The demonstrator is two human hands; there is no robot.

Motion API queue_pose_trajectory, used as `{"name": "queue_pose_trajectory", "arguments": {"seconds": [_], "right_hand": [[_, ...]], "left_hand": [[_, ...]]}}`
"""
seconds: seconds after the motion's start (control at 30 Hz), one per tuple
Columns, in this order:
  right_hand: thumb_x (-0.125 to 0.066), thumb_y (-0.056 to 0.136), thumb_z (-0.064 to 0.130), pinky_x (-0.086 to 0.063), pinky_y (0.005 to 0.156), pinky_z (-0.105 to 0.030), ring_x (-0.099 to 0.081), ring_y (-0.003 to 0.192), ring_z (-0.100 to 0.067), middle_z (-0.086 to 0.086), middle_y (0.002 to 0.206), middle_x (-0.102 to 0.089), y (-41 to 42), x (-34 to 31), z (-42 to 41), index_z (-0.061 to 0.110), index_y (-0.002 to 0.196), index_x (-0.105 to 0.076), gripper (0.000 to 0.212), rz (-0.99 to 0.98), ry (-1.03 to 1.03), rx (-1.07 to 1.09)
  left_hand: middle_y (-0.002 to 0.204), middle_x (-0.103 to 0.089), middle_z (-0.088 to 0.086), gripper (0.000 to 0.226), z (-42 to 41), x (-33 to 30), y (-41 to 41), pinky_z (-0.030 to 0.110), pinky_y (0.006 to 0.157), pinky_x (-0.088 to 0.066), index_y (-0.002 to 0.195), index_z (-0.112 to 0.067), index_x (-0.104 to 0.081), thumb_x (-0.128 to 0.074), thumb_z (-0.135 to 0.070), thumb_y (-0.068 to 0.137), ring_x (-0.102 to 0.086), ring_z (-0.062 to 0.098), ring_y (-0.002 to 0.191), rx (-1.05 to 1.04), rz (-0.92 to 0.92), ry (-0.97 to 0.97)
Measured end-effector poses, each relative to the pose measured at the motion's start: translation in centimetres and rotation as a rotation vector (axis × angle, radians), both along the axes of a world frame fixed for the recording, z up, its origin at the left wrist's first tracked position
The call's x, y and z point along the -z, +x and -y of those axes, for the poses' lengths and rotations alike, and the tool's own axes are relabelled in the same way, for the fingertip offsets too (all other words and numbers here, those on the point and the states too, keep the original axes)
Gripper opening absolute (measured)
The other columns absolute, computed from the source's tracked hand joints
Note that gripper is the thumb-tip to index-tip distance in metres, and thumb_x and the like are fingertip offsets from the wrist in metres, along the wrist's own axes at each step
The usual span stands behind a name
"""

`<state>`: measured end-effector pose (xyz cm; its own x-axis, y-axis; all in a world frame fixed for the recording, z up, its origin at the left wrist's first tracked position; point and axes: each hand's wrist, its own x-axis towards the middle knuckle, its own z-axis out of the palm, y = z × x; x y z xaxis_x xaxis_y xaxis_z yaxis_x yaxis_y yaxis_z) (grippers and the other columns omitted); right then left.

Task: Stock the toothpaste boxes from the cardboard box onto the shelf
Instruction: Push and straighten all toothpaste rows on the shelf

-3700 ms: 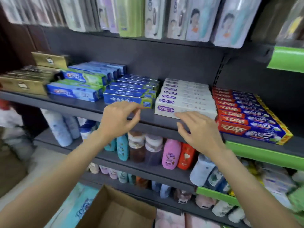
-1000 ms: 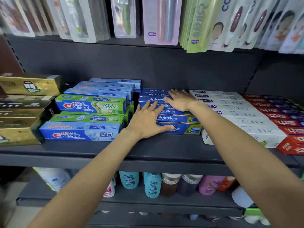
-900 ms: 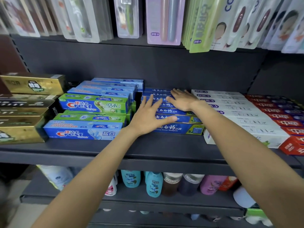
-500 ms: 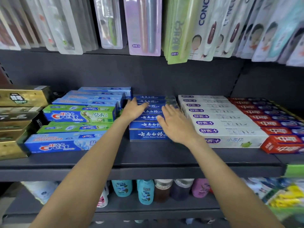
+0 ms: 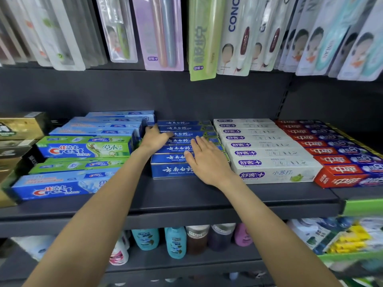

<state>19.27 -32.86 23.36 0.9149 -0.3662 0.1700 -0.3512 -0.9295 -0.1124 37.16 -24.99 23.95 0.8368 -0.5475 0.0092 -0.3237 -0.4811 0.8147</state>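
A row of dark blue toothpaste boxes (image 5: 173, 171) lies on the dark shelf (image 5: 186, 201), running from the front toward the back wall. My left hand (image 5: 155, 138) rests flat on the left side of this row, fingers reaching toward the rear boxes. My right hand (image 5: 207, 160) lies flat on top of the front boxes, fingers straight. Neither hand holds a box. Left of the row are Crest boxes (image 5: 83, 149), right of it white boxes (image 5: 273, 168) and red boxes (image 5: 350, 175). The cardboard box is out of view.
Gold boxes (image 5: 18, 129) are stacked at the far left. Toothbrush packs (image 5: 161, 34) hang above the shelf. Bottles (image 5: 176, 242) stand on the shelf below. A green price strip (image 5: 362, 207) edges the right shelf section.
My right hand pulled back from the rear of the blue row to its front boxes. My left hand moved from the front left toward the back. The blue row now sits straighter.
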Motion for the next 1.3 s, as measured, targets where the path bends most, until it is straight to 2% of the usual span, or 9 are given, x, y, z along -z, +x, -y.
{"name": "queue_pose_trajectory", "arguments": {"seconds": [0.13, 0.23, 0.37, 0.47, 0.57, 0.73, 0.87, 1.03, 1.3], "right_hand": [[-0.016, 0.101, 0.042, -0.003, 0.117, -0.030, -0.007, 0.146, -0.020, -0.011, 0.158, -0.011, -0.1, 0.0, -0.1, 0.007, 0.149, -0.013, 0.060, 0.001, 0.003, -0.002], [-0.015, 0.101, 0.043, -0.003, 0.117, -0.030, -0.007, 0.146, -0.020, -0.011, 0.158, -0.010, 0.0, 0.0, -0.2, 0.007, 0.149, -0.012, 0.060, -0.003, -0.003, 0.008], [-0.015, 0.101, 0.043, -0.004, 0.117, -0.031, -0.007, 0.146, -0.021, -0.011, 0.158, -0.010, 0.0, 0.0, -0.1, 0.006, 0.149, -0.012, 0.061, -0.009, -0.003, 0.024], [-0.015, 0.101, 0.043, -0.004, 0.117, -0.030, -0.007, 0.146, -0.020, -0.010, 0.158, -0.010, -0.1, -0.1, 0.0, 0.007, 0.149, -0.012, 0.060, -0.012, 0.002, 0.018], [-0.016, 0.101, 0.043, -0.003, 0.117, -0.030, -0.006, 0.146, -0.018, -0.009, 0.158, -0.010, -0.2, -0.1, 0.4, 0.007, 0.150, -0.012, 0.060, -0.012, 0.015, 0.017], [-0.017, 0.101, 0.042, -0.002, 0.117, -0.030, -0.006, 0.146, -0.018, -0.008, 0.158, -0.010, -0.3, 0.1, 0.3, 0.007, 0.150, -0.012, 0.059, -0.013, 0.021, 0.013], [-0.025, 0.102, 0.037, -0.006, 0.117, -0.031, -0.011, 0.145, -0.020, -0.010, 0.157, -0.015, -0.9, -0.4, 0.5, 0.006, 0.149, -0.017, 0.057, 0.122, 0.008, -0.017], [-0.019, 0.102, 0.036, -0.004, 0.118, -0.031, -0.009, 0.146, -0.020, -0.012, 0.157, -0.013, -1.9, 0.5, -0.4, 0.003, 0.149, -0.013, 0.057, 0.058, -0.018, -0.027], [-0.016, 0.102, 0.038, -0.003, 0.117, -0.031, -0.008, 0.146, -0.021, -0.012, 0.157, -0.012, -1.8, 1.0, -0.5, 0.003, 0.148, -0.013, 0.058, 0.036, -0.037, -0.026]], "left_hand": [[0.141, -0.033, 0.009, 0.057, 0.2, -0.4, -0.6, 0.033, 0.094, -0.042, 0.134, -0.014, -0.044, -0.061, -0.037, 0.085, -0.052, 0.030, 0.115, 0.029, 0.006, 0.049], [0.146, -0.029, 0.009, 0.071, 0.2, -0.6, -0.6, 0.041, 0.102, -0.041, 0.140, -0.013, -0.037, -0.063, -0.043, 0.082, -0.050, 0.030, 0.119, 0.048, -0.034, 0.039], [0.137, -0.047, 0.007, 0.071, 0.3, -0.6, -0.8, 0.033, 0.088, -0.046, 0.143, -0.011, -0.030, -0.061, -0.040, 0.086, -0.058, 0.024, 0.108, 0.056, -0.114, -0.034], [0.137, -0.049, 0.008, 0.074, 0.2, -0.7, -1.2, 0.035, 0.096, -0.046, 0.146, -0.012, -0.025, -0.059, -0.042, 0.087, -0.058, 0.025, 0.112, 0.051, -0.113, -0.040], [0.138, -0.048, 0.009, 0.068, 0.0, -1.0, -1.9, 0.032, 0.094, -0.043, 0.146, -0.011, -0.025, -0.053, -0.041, 0.092, -0.056, 0.026, 0.114, 0.048, -0.127, -0.041], [0.156, -0.019, 0.007, 0.065, -2.1, -0.8, -4.1, 0.034, 0.115, -0.017, 0.148, -0.013, -0.020, -0.037, -0.047, 0.096, -0.018, 0.020, 0.143, 0.070, 0.093, 0.008], [0.158, -0.005, 0.006, 0.066, -4.2, 1.3, -7.1, 0.029, 0.114, -0.010, 0.150, -0.016, -0.017, -0.041, -0.045, 0.096, -0.001, 0.013, 0.145, 0.086, 0.133, 0.008], [0.158, 0.004, 0.004, 0.066, -4.6, 1.4, -8.3, 0.029, 0.113, -0.012, 0.149, -0.013, -0.018, -0.050, -0.031, 0.095, -0.005, 0.016, 0.145, 0.061, 0.067, -0.069], [0.159, -0.001, 0.003, 0.062, -4.6, 1.4, -8.7, 0.027, 0.113, -0.011, 0.149, -0.011, -0.019, -0.047, -0.030, 0.097, -0.007, 0.016, 0.145, 0.059, 0.091, -0.059]]}}
